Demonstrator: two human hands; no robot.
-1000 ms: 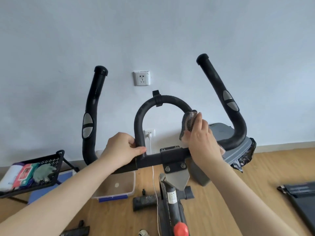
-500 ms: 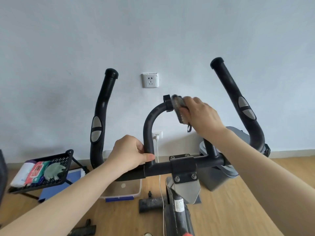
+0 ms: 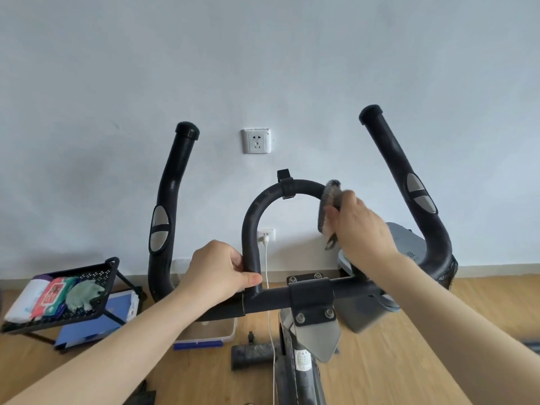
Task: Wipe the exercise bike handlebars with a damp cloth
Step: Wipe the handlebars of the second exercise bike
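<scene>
The black exercise bike handlebars (image 3: 310, 296) fill the middle of the view, with a central loop (image 3: 253, 217) and two outer bars (image 3: 168, 211) rising left and right. My left hand (image 3: 217, 270) grips the base of the loop's left leg. My right hand (image 3: 361, 226) holds a grey mesh cloth (image 3: 328, 206) wrapped round the loop's upper right curve. The right leg of the loop is hidden behind that hand and arm.
A black mesh rack (image 3: 96, 305) with packets and a green cloth stands at the lower left. A clear plastic box (image 3: 210, 334) and a white cable (image 3: 270, 311) lie on the wooden floor (image 3: 394, 355). Wall sockets (image 3: 256, 141) face me; a grey bin (image 3: 406, 244) sits behind the right bar.
My right hand slid the cloth up from the loop's lower right to its top, then back down to the upper right curve. My left hand kept its grip.
</scene>
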